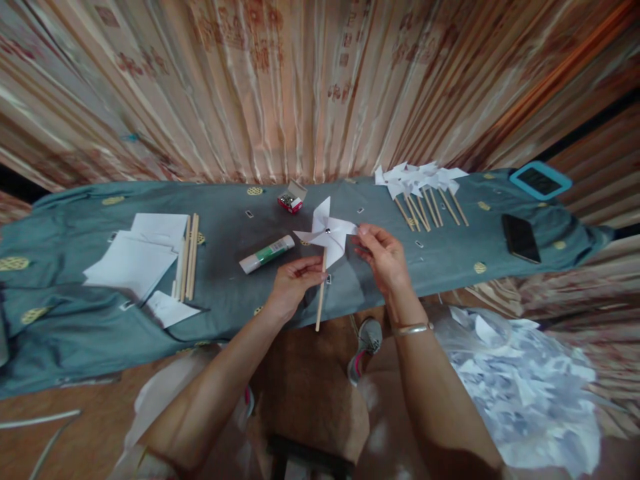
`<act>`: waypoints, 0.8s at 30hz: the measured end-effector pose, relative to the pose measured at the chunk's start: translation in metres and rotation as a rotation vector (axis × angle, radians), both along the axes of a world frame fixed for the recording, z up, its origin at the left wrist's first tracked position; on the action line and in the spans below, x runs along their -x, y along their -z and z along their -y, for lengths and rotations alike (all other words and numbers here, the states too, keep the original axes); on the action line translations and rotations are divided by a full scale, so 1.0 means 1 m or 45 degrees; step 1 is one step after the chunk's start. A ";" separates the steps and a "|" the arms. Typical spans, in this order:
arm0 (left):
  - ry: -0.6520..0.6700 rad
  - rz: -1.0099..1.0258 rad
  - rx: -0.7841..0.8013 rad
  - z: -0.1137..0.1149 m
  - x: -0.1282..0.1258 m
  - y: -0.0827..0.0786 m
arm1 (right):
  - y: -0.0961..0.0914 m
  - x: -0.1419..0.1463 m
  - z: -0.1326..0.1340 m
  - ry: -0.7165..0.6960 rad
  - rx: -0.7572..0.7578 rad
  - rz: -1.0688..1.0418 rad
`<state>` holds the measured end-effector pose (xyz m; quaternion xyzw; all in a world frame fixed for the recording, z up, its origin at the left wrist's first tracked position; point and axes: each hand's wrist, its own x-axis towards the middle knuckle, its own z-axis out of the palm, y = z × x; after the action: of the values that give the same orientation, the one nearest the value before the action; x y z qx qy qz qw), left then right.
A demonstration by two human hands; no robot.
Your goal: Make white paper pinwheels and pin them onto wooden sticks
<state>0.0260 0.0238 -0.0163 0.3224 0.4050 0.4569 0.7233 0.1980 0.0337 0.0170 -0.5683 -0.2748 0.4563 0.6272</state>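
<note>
A white pinwheel [338,228] was held up at the middle of the table's [220,287] near edge.
In the head view, the left hand [291,287] was clamped on the wooden stick [320,310], while the right hand [384,259] appeared pinched on a blade tip [351,228]. A hard tug there could have torn the paper at the pin [328,231]; a loosened left hold could have let the stick, jutting past that edge, fall.
</note>
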 end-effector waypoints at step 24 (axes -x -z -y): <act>0.076 -0.048 -0.027 0.003 -0.003 0.003 | -0.006 -0.004 0.000 -0.236 0.140 -0.097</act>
<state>0.0295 0.0208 -0.0195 0.3507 0.4040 0.4332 0.7254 0.2017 0.0337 0.0230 -0.5563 -0.2768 0.5479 0.5601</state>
